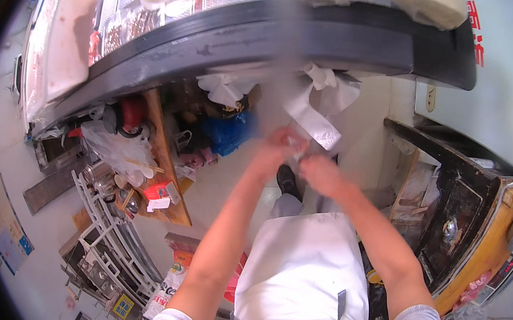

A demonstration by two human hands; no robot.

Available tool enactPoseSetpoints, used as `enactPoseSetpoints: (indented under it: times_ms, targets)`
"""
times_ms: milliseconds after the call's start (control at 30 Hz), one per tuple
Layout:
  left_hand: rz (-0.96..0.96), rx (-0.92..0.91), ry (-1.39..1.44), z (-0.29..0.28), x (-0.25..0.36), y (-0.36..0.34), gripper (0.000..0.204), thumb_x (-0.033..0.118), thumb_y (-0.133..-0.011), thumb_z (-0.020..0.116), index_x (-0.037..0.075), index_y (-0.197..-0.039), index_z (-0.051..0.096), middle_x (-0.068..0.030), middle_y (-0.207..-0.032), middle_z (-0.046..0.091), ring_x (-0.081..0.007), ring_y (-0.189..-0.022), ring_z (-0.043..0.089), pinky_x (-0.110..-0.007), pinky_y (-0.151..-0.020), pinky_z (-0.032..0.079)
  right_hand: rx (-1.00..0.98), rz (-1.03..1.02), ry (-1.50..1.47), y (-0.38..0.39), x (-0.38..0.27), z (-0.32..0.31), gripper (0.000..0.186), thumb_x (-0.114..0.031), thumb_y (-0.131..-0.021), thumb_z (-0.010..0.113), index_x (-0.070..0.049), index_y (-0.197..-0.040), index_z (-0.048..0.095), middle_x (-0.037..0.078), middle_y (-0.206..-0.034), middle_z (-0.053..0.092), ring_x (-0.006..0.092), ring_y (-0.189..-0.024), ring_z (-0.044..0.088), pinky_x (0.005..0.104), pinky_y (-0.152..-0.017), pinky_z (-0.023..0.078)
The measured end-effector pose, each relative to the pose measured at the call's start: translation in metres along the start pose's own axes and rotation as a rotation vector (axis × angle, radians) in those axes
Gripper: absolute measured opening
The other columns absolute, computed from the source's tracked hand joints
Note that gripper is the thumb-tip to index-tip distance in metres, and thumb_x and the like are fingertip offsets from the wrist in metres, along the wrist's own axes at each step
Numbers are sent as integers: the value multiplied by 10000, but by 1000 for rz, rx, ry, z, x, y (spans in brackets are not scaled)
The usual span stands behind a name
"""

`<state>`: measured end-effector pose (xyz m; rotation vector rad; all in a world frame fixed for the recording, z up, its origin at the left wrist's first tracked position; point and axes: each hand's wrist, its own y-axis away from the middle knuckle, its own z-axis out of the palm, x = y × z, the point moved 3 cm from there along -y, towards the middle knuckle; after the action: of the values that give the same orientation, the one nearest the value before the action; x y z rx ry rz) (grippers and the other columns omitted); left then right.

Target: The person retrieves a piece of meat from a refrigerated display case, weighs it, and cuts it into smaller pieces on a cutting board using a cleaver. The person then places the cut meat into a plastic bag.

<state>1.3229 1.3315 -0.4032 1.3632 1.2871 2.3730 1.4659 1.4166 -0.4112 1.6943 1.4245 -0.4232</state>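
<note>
My left hand (276, 149) and my right hand (321, 172) are close together below the counter. The left fingers are closed around a small pale, translucent thing (293, 145), blurred and hard to name. The right fingers are curled beside it; whether they grip it is unclear. Just above them hang white plastic bags (310, 112) from under the dark counter edge (359, 39). A grey haze or blur runs down the middle of the view, hiding detail there.
Above are trays of food (139, 20). A wooden shelf (169, 204) with cups and bags is at left, near blue plastic (225, 131) and a metal rack (101, 215). A dark cabinet (453, 214) and white appliance (485, 97) stand right. My shoe (286, 179) shows below.
</note>
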Motion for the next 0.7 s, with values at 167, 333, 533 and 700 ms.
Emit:
enactPoseSetpoints:
  times_ms: [167, 333, 533, 700]
  targets:
    - [-237, -29, 52, 21, -36, 60, 251, 222, -990, 760, 42, -1150, 687, 3, -980, 701, -96, -895, 631, -261, -783, 484, 192, 75, -450, 79, -89, -7, 147, -153, -917, 678, -17, -916, 621, 200, -928, 668, 409, -982, 653, 510, -825, 529]
    - [-176, 90, 83, 66, 50, 158, 152, 164, -1003, 741, 48, -1058, 659, 34, -891, 656, -62, -784, 576, -239, -719, 450, 112, 47, -679, 143, -171, -68, 255, -205, -903, 745, -25, -1046, 635, 184, -992, 673, 367, -986, 657, 454, -881, 527]
    - [111, -168, -272, 123, 221, 279, 75, 116, -1029, 707, 56, -1060, 673, 86, -905, 615, 7, -784, 517, -180, -686, 411, 799, -60, -821, 214, -172, -252, 579, -262, -833, 879, -35, -1309, 641, 82, -1315, 646, 239, -1240, 610, 367, -1088, 462]
    - [266, -222, -440, 170, 313, 324, 99, 88, -1050, 672, 19, -1109, 710, 84, -911, 610, -4, -802, 471, -191, -707, 398, 133, -215, -1222, 216, -181, -306, 333, -247, -1010, 739, -18, -1251, 719, 41, -1170, 737, 126, -1125, 644, 321, -1038, 489]
